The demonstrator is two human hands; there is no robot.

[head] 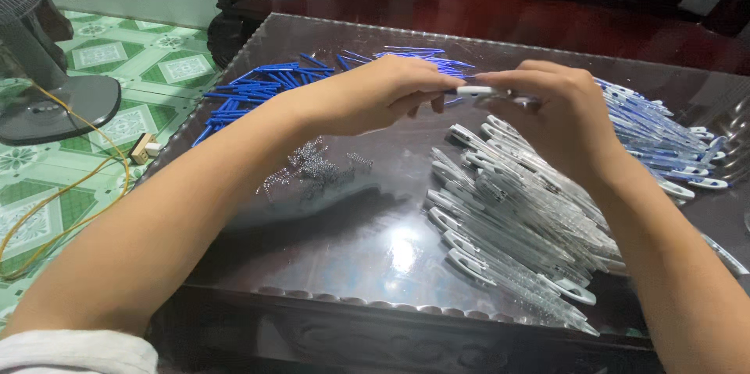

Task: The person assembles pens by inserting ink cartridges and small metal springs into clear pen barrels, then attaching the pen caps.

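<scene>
Forearms fill the near edge, both reaching out over the glass-topped counter (375, 264). Nearest pile on it: clear pen barrels (508, 225) with white clips, fanned out right of centre, loosely overlapping. Left of those, a small scatter of tiny metal springs (312, 171), bare on the glass.

Above the barrels, my left hand (375, 96) and right hand (555, 120) meet at mid-counter. Between them is one pen (480, 93), white clip end showing, held level off the glass. Left fingers (426, 96) are pinched together on one end; right fingers are wrapped closed round the other, so most of the barrel is hidden.

Handling, my read: very light, thin hard plastic, stiff along its length but would likely crack if bent. Smooth and a bit slippery, so I'd grip the barrel with fingertip pads, close to each end, not by the clip, which looks like the weak point. The springs look fiddly and would roll or jump.

Further back: blue pen parts (258, 89) piled far left, and a row of blue-and-white pens (664, 147) far right. Beyond the counter, a fan base (55, 104) on green tiled floor (164, 61).
</scene>
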